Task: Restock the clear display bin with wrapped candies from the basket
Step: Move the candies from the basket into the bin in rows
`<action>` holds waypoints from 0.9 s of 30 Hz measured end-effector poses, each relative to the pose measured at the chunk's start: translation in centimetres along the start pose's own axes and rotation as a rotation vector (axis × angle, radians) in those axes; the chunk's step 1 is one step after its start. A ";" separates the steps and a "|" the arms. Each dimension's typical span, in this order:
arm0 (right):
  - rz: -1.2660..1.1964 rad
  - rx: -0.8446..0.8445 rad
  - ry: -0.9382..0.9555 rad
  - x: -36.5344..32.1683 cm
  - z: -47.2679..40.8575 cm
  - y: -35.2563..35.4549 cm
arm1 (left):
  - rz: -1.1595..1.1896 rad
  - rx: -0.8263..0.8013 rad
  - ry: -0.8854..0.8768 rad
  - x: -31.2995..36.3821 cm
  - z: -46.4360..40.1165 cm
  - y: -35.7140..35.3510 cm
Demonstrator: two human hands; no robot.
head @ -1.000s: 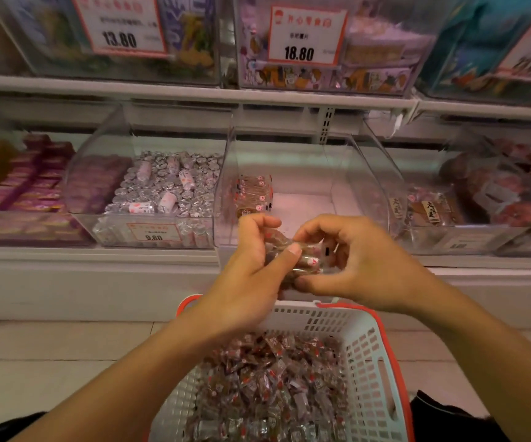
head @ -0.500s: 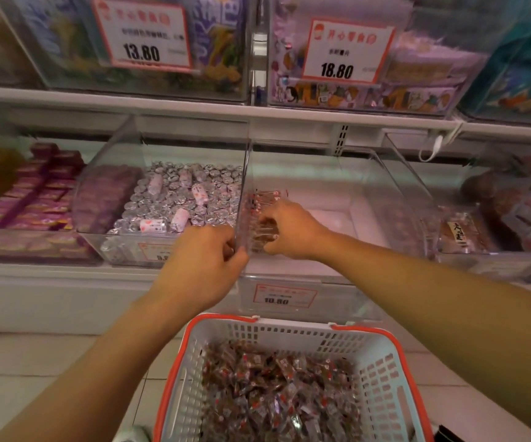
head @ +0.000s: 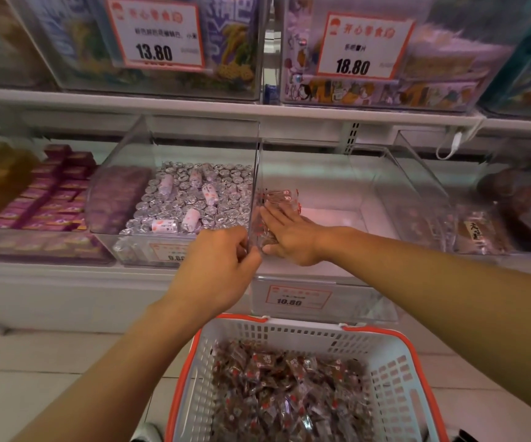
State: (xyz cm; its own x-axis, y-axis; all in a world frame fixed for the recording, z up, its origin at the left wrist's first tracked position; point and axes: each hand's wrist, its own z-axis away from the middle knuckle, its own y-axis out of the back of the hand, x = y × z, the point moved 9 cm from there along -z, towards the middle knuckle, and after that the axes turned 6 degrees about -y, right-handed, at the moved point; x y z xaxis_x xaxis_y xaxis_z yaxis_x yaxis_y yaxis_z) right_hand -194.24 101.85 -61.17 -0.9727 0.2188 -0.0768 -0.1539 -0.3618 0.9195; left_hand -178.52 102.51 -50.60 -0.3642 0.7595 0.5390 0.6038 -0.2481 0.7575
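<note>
Our right hand (head: 292, 232) presses flat on candies (head: 276, 199) in the clear bin (head: 369, 193); our left hand (head: 217, 269) grips its left wall.

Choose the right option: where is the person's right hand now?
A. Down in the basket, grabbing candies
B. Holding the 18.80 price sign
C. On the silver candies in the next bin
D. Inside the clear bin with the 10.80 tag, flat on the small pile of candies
D: the right hand lies with straight fingers on the wrapped candies inside the clear display bin, above the basket.
</note>
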 end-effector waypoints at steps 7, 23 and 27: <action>-0.244 0.293 -0.002 -0.3 5.6 7.2 | -0.009 0.142 0.109 0.5 0.9 1.9; -0.854 -0.446 -0.716 3.1 22.0 -39.7 | -0.111 -1.186 0.627 -11.4 28.6 -24.2; -0.897 -0.453 -0.858 5.3 23.4 -44.0 | -0.173 -1.137 0.764 -14.7 34.5 -26.7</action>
State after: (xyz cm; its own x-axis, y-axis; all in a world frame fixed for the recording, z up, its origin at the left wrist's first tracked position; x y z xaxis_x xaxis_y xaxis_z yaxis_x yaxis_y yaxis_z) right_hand -188.58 140.13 -92.99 -0.1110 0.9798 -0.1661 -0.8902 -0.0236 0.4550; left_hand -164.81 118.76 -91.45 -0.8926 0.4068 0.1946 -0.2592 -0.8159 0.5168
